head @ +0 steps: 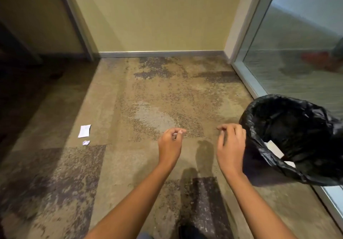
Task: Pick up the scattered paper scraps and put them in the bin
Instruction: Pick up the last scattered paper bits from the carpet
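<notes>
Two white paper scraps lie on the carpet at the left: a flat rectangular scrap [84, 131] and just below it a small crumpled scrap [86, 142]. The bin [297, 170], lined with a black bag, stands at the right against the glass wall, with white paper [276, 150] visible inside it. My left hand [171, 143] hovers over the middle of the floor, fingers curled loosely, nothing in it. My right hand [231, 146] hangs right beside the bin's left rim, fingers relaxed and apart, holding nothing.
A yellow wall with a metal baseboard [161, 54] closes the far side. A glass partition [297, 53] runs along the right behind the bin. A dark area with a post [74, 15] lies to the left. The patterned carpet [148, 99] covers the floor.
</notes>
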